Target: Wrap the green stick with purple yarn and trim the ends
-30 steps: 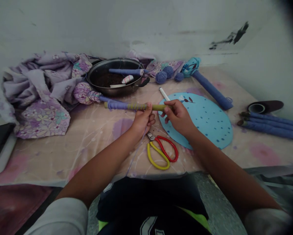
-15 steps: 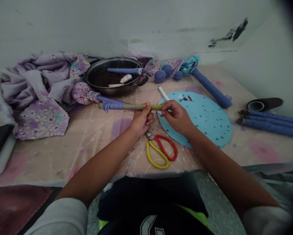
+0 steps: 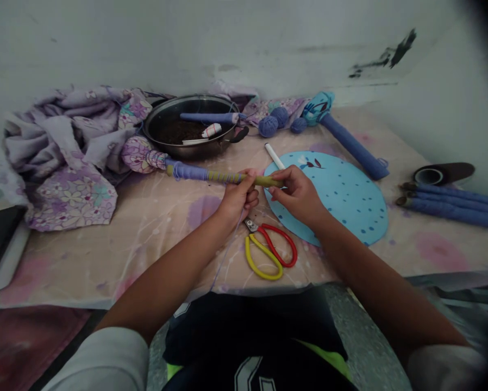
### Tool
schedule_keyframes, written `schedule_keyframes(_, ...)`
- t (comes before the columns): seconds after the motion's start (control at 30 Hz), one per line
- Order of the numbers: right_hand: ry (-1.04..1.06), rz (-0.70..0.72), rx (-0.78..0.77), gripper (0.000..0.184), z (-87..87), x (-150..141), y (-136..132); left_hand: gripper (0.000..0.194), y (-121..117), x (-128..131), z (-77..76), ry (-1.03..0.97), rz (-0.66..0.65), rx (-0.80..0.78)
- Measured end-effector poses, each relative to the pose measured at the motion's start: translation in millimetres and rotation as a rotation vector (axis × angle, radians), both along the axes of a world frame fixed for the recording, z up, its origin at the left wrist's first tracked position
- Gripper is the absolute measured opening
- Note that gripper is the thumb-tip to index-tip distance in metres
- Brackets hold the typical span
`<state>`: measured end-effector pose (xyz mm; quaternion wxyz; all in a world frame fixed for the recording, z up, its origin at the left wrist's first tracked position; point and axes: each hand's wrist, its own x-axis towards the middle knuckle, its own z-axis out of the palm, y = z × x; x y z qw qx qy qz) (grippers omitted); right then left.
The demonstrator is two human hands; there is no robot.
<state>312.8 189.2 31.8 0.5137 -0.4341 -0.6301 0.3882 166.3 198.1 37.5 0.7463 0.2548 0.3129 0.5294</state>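
Note:
A greenish stick (image 3: pixel 264 181), partly wound with purple-blue yarn (image 3: pixel 191 172), lies level between my two hands. My left hand (image 3: pixel 239 200) grips it near the middle, thumb on top, where the spaced turns of yarn end. From that hand a loose strand of yarn (image 3: pixel 226 252) runs down to the table edge. My right hand (image 3: pixel 296 190) pinches the bare right end between thumb and fingers. Just below my left hand lie scissors (image 3: pixel 271 251) with one red and one yellow handle. A light blue dotted oval sheet (image 3: pixel 337 198) is under my right hand.
Behind stands a dark pan (image 3: pixel 179 149) holding a wrapped stick. Floral cloth (image 3: pixel 73 190) is heaped at left. Yarn balls (image 3: pixel 268 126), a white marker (image 3: pixel 274 156) and a cloth-topped blue stick (image 3: pixel 354 146) lie farther back. Blue-wrapped sticks (image 3: pixel 460 209) and a brown roll (image 3: pixel 429 175) are at right.
The stick's right end has dropped a little and its wound left end has risen slightly. My right hand's fingers have shifted on the bare end. My left hand keeps its grip.

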Motion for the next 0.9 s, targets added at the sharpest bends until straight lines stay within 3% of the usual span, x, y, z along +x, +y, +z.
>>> schedule_keyframes(0.1, 0.070, 0.091, -0.195, 0.035, 5.3, 0.2, -1.1, 0.031, -0.9, 0.5, 0.6, 0.024, -0.007, 0.009)
schedule_keyframes(0.2, 0.070, 0.061, -0.314, 0.037, 8.5, -0.4, -0.9, 0.032, -1.9, 1.5, 1.3, 0.054, -0.020, 0.043)
schedule_keyframes(0.3, 0.014, -0.025, -0.095, 0.027, 4.6, -0.9, 1.0, 0.033, -1.6, 1.0, 1.0, 0.042, -0.016, 0.053)
schedule_keyframes(0.4, -0.010, -0.094, 0.183, 0.031, 1.1, -0.7, 1.8, 0.033, -0.8, -0.7, 0.1, 0.015, -0.035, 0.060)
schedule_keyframes(0.47, 0.018, -0.070, 0.127, 0.035, 2.6, -0.2, 0.8, 0.032, -0.5, -1.5, -0.1, 0.014, -0.051, 0.073)
schedule_keyframes(0.57, 0.084, 0.017, -0.161, 0.035, 7.2, 0.5, -1.5, 0.035, -0.5, -1.6, 0.1, 0.022, -0.066, 0.088)
schedule_keyframes(0.63, 0.089, 0.050, -0.237, 0.032, 7.7, 0.7, -1.8, 0.035, -0.4, -1.5, 0.3, 0.024, -0.057, 0.088)
schedule_keyframes(0.8, 0.028, 0.038, -0.021, 0.020, 0.1, 1.1, 2.5, 0.034, -0.5, -1.7, 0.2, 0.017, -0.038, 0.088)
schedule_keyframes(0.9, 0.114, 0.069, -0.096, 0.021, 1.3, 2.1, 2.6, 0.034, -1.8, -1.1, 1.0, 0.029, -0.043, 0.108)
